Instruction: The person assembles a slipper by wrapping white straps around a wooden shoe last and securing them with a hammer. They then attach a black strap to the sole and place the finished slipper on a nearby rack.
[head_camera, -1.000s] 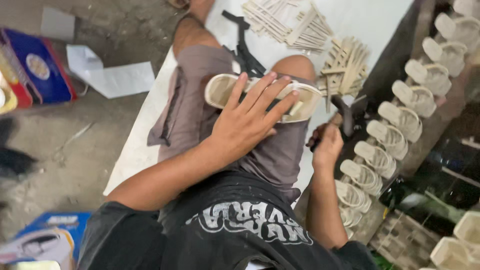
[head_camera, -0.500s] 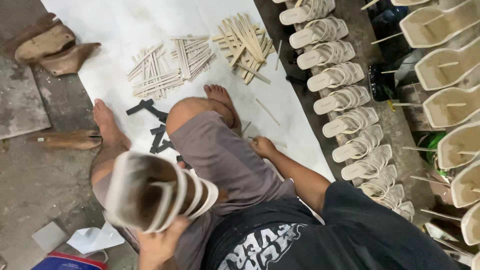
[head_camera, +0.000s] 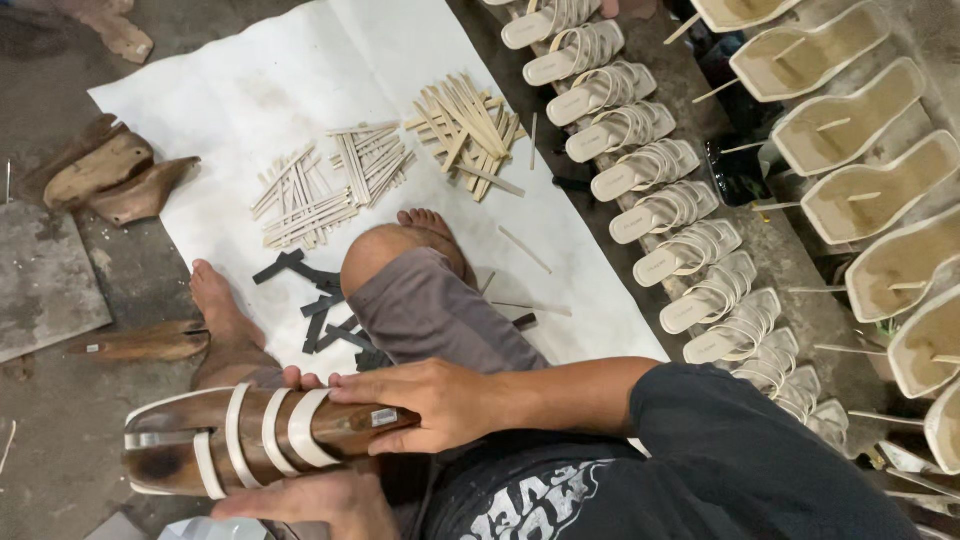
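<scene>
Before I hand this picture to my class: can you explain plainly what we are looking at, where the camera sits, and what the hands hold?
The camera is worn on the person's head and looks down at their lap. They sit on the floor. The right hand and left hand grip a wooden shoe form wrapped in pale straps. In front lies a white sheet with piles of cream strips and dark strips. A row of strappy sandals runs along the right, with more wooden forms on the left.

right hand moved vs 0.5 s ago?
Yes. The right hand was low beside the right thigh, near the white sheet; now it has crossed over the lap and grips the wooden shoe last with pale straps.
</scene>
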